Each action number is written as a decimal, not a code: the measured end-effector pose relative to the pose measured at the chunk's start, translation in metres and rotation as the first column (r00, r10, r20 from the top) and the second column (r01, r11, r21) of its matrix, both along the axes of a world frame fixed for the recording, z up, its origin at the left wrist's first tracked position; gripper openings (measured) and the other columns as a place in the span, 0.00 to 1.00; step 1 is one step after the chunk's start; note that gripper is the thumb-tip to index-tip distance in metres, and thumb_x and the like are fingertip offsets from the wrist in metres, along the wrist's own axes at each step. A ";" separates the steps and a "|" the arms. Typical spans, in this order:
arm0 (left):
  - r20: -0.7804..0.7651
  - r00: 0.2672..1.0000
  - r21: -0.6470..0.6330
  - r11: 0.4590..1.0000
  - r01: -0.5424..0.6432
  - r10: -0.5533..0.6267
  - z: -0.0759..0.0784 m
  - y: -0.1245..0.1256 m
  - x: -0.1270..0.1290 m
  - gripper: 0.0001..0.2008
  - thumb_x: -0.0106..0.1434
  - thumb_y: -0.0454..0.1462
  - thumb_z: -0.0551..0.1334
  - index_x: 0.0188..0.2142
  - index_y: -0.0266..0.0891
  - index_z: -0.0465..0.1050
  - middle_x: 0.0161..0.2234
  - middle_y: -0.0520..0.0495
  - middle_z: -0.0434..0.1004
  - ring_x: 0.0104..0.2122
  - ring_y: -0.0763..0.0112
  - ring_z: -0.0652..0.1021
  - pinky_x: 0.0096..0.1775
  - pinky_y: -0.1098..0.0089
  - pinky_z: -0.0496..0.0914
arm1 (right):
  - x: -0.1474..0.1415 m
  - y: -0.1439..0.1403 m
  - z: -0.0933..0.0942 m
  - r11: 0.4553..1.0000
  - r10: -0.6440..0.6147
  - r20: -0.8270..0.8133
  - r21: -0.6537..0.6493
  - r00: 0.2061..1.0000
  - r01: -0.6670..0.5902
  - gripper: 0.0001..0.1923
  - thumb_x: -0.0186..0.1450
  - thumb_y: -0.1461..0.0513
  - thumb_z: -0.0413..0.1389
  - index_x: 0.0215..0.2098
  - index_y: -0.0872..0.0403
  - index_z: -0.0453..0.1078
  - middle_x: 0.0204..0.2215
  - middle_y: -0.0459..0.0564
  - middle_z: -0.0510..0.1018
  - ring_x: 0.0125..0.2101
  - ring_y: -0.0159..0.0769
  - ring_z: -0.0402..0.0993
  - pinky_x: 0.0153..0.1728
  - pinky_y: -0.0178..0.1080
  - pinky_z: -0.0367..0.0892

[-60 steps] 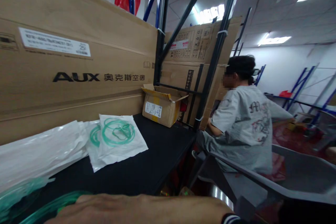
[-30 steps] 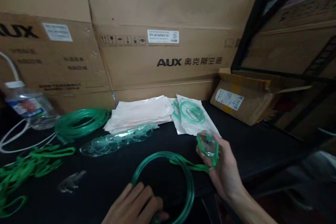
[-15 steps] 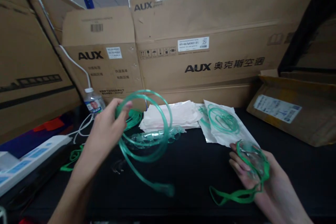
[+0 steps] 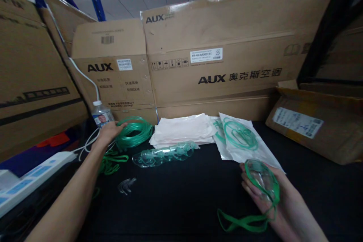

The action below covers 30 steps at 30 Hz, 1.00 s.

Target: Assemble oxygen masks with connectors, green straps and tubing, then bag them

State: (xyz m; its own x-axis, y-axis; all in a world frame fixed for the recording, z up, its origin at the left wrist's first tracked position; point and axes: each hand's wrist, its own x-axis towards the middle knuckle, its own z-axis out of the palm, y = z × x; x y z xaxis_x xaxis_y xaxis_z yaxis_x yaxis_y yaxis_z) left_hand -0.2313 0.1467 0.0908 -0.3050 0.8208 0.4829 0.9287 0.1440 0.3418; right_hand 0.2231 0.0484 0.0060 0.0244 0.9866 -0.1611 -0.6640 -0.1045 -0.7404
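While two hands (image 4: 107, 131) busy: one mask (image 4: 262, 179), one tubing coil (image 4: 134, 131)

The left arm was stretched far forward and to the left, bare from the lower edge of the view up to the wrist, with the forearm seen lengthwise. The left hand (image 4: 109, 130) was held low at the far end of that reach, back turned upward, its fingers (image 4: 118, 126) curled loosely downward and partly closed. The right forearm was raised from the lower right corner, kept much nearer to the body. The right hand (image 4: 262, 189) was turned palm up and cupped, its fingers (image 4: 246, 183) bent inward toward the left, the wrist angled slightly upward. The two hands were held well apart.
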 end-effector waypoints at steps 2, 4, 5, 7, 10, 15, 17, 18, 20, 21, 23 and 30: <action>-0.009 0.999 -0.049 0.997 -0.053 0.052 0.000 -0.005 -0.002 0.22 0.63 0.52 0.64 0.37 0.31 0.76 0.27 0.48 0.74 0.33 0.57 0.78 0.34 0.64 0.70 | -0.002 -0.001 0.000 1.000 0.024 0.037 0.014 0.999 -0.024 0.15 0.52 0.55 0.71 0.32 0.56 0.80 0.27 0.48 0.79 0.19 0.28 0.65 0.24 0.34 0.74; -0.023 0.995 -0.067 0.993 -0.095 0.094 0.003 -0.011 0.000 0.26 0.63 0.54 0.62 0.45 0.31 0.76 0.36 0.42 0.78 0.42 0.47 0.78 0.39 0.58 0.71 | -0.005 -0.002 0.001 0.999 0.040 0.075 0.019 0.996 -0.042 0.14 0.55 0.54 0.70 0.33 0.56 0.81 0.28 0.49 0.80 0.21 0.30 0.67 0.24 0.33 0.73; -0.027 0.994 -0.063 0.992 -0.111 0.110 0.005 -0.014 0.003 0.29 0.64 0.55 0.60 0.48 0.31 0.75 0.42 0.39 0.78 0.46 0.43 0.77 0.42 0.55 0.72 | -0.007 -0.002 0.001 0.998 0.052 0.092 0.024 0.994 -0.054 0.15 0.56 0.53 0.69 0.35 0.56 0.81 0.30 0.49 0.80 0.22 0.31 0.68 0.23 0.33 0.72; -0.024 0.989 -0.038 0.989 -0.145 0.144 0.010 -0.019 0.013 0.34 0.65 0.57 0.58 0.54 0.29 0.72 0.51 0.33 0.75 0.53 0.36 0.73 0.47 0.47 0.70 | -0.011 -0.002 0.001 0.998 0.055 0.116 0.021 0.992 -0.058 0.15 0.60 0.52 0.67 0.38 0.55 0.81 0.33 0.50 0.81 0.27 0.33 0.72 0.26 0.33 0.73; -0.013 0.985 0.071 0.983 -0.168 0.169 0.015 -0.032 0.044 0.35 0.67 0.56 0.55 0.59 0.30 0.69 0.56 0.30 0.71 0.56 0.37 0.71 0.54 0.44 0.66 | -0.016 -0.001 -0.001 0.999 0.036 0.163 0.017 0.986 -0.040 0.18 0.62 0.50 0.65 0.43 0.55 0.80 0.37 0.52 0.82 0.36 0.38 0.76 0.35 0.35 0.75; 0.093 0.949 0.313 0.914 0.258 -0.300 0.001 -0.073 0.136 0.17 0.69 0.49 0.59 0.46 0.42 0.79 0.46 0.46 0.81 0.43 0.60 0.79 0.45 0.64 0.72 | -0.026 -0.003 -0.003 0.966 0.159 0.307 0.146 0.938 -0.211 0.21 0.67 0.49 0.60 0.52 0.53 0.75 0.43 0.55 0.81 0.33 0.36 0.75 0.30 0.35 0.70; 0.253 0.804 0.218 0.841 0.495 -0.539 -0.015 -0.091 0.174 0.14 0.69 0.48 0.59 0.44 0.45 0.79 0.43 0.50 0.82 0.41 0.64 0.79 0.42 0.68 0.72 | -0.032 -0.005 -0.002 0.943 0.201 0.374 0.176 0.905 -0.282 0.20 0.69 0.51 0.59 0.54 0.52 0.73 0.46 0.55 0.80 0.34 0.36 0.74 0.29 0.35 0.69; 0.329 0.729 0.144 0.795 0.589 -0.600 -0.024 -0.099 0.190 0.13 0.70 0.47 0.58 0.43 0.45 0.80 0.42 0.50 0.82 0.40 0.66 0.79 0.41 0.69 0.71 | -0.035 -0.006 -0.002 0.930 0.220 0.401 0.189 0.889 -0.315 0.20 0.69 0.51 0.59 0.55 0.51 0.72 0.46 0.55 0.80 0.34 0.36 0.73 0.29 0.35 0.69; 0.442 0.606 0.058 0.695 0.717 -0.662 -0.042 -0.110 0.214 0.13 0.71 0.45 0.58 0.41 0.45 0.80 0.37 0.51 0.82 0.35 0.69 0.78 0.37 0.71 0.70 | -0.040 -0.008 0.000 0.904 0.254 0.436 0.211 0.863 -0.372 0.20 0.69 0.52 0.59 0.55 0.50 0.72 0.45 0.53 0.80 0.36 0.36 0.73 0.30 0.35 0.69; 0.481 0.574 0.027 0.665 0.746 -0.663 -0.049 -0.113 0.222 0.11 0.70 0.45 0.59 0.41 0.45 0.80 0.35 0.52 0.81 0.32 0.70 0.77 0.35 0.72 0.69 | -0.043 -0.008 0.001 0.895 0.261 0.452 0.219 0.853 -0.390 0.20 0.69 0.52 0.60 0.55 0.50 0.72 0.45 0.52 0.80 0.37 0.37 0.74 0.30 0.34 0.69; 0.525 0.563 -0.020 0.652 0.758 -0.638 -0.061 -0.116 0.229 0.09 0.66 0.45 0.64 0.40 0.44 0.79 0.32 0.53 0.79 0.29 0.71 0.75 0.32 0.72 0.67 | -0.045 -0.008 0.002 0.885 0.255 0.491 0.228 0.833 -0.406 0.20 0.67 0.51 0.61 0.53 0.51 0.73 0.44 0.51 0.79 0.38 0.38 0.74 0.32 0.34 0.70; 0.681 0.401 -0.003 0.544 0.839 -0.613 -0.073 -0.112 0.216 0.06 0.66 0.38 0.65 0.32 0.43 0.78 0.32 0.55 0.81 0.33 0.72 0.78 0.37 0.74 0.66 | -0.046 -0.010 0.001 0.872 0.332 0.517 0.152 0.789 -0.466 0.18 0.70 0.49 0.56 0.51 0.52 0.67 0.29 0.45 0.77 0.25 0.33 0.76 0.23 0.32 0.71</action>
State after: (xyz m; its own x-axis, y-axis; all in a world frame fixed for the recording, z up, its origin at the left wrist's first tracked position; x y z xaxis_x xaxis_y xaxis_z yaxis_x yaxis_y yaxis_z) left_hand -0.0152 0.0346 0.0173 0.3884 0.9103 0.1433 0.3670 -0.2955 0.8821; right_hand 0.1766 0.0383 0.0073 -0.3761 0.9262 0.0269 -0.1794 -0.0443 -0.9828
